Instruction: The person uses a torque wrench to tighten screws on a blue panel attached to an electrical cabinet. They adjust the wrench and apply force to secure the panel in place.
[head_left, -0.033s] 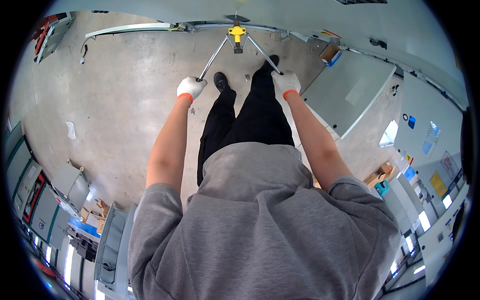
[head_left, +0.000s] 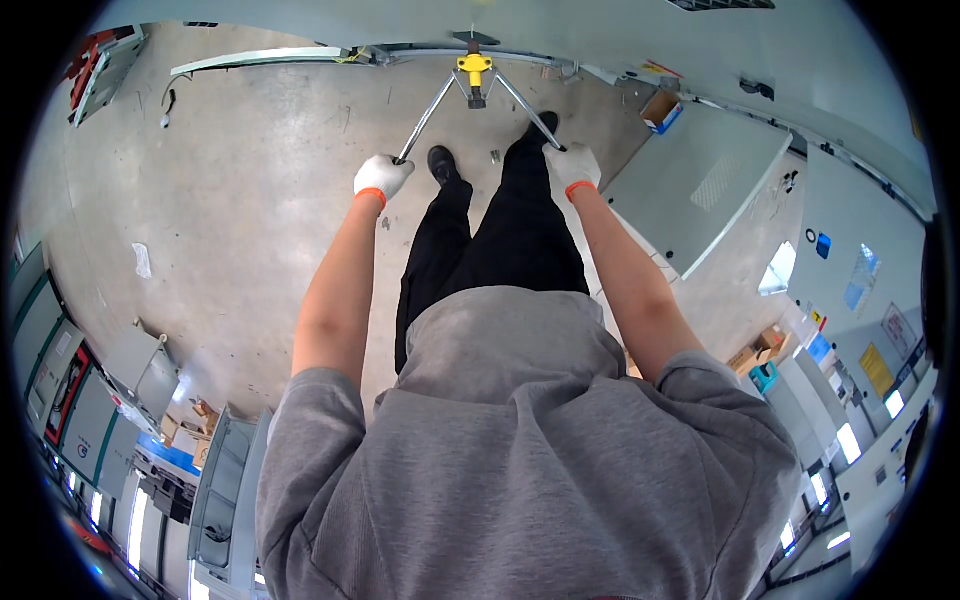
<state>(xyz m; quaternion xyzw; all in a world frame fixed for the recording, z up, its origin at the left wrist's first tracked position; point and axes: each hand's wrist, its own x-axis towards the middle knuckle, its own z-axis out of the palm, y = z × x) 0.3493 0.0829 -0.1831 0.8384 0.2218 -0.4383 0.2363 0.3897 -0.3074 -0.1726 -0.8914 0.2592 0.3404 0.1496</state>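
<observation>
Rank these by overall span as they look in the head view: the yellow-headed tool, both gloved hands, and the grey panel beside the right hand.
1. Grey panel
2. Yellow-headed tool
3. Left gloved hand and right gloved hand: too alike to rank.

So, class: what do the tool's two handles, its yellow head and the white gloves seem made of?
Handles: probably metal, smooth and bright, judging by their silvery shine.
Yellow head: perhaps painted metal; its even, opaque colour leaves plastic possible.
White gloves: likely fabric, matte, since they show no gloss.
</observation>
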